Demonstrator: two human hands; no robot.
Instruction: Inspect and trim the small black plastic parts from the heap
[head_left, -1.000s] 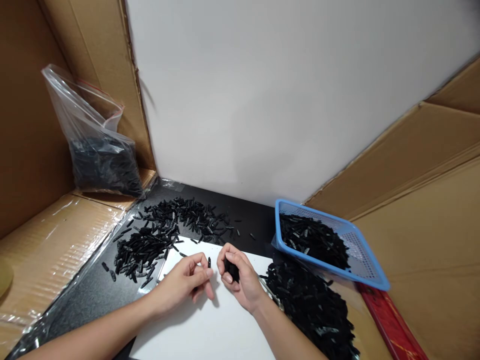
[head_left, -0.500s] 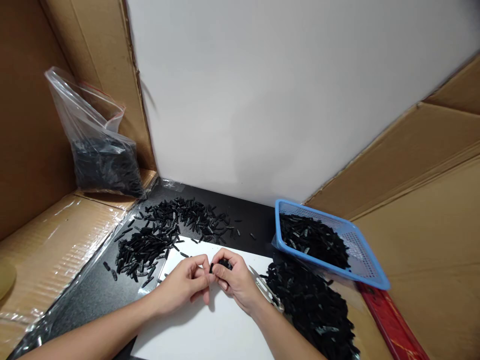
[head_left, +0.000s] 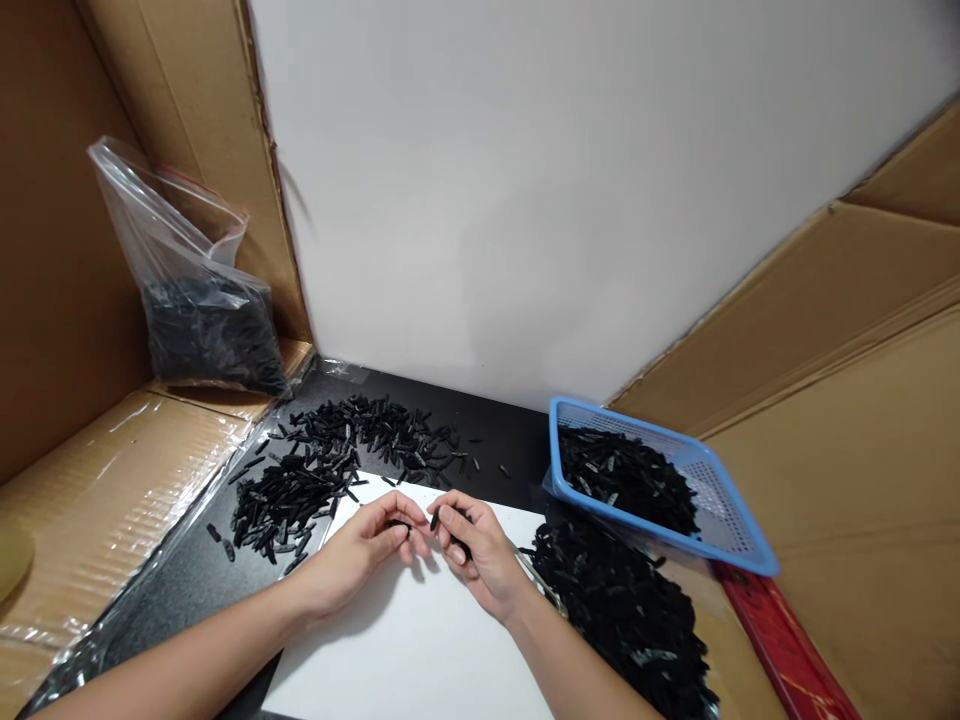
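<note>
While both hands meet over the white sheet (head_left: 420,640), the left hand (head_left: 360,555) and right hand (head_left: 476,550) each closing a grip on small black pieces (head_left: 435,518), a scattered pile (head_left: 315,475) lies left of it, with a larger heap (head_left: 622,610) and part-filled blue basket (head_left: 739,535) to its right.

Both hands over white sheet (head_left: 420,650), fingertips nearly touching. Left hand (head_left: 360,555) pinches a small black piece (head_left: 397,523); right hand (head_left: 476,555) pinches another black piece (head_left: 435,519), more tucked in its palm. Loose black pieces (head_left: 330,465) scattered on dark tabletop left of sheet, bigger heap (head_left: 622,605) right. Blue basket (head_left: 731,535) holds more, rests on heap. Clear bag (head_left: 199,300) of same parts sits far left on cardboard.
</note>
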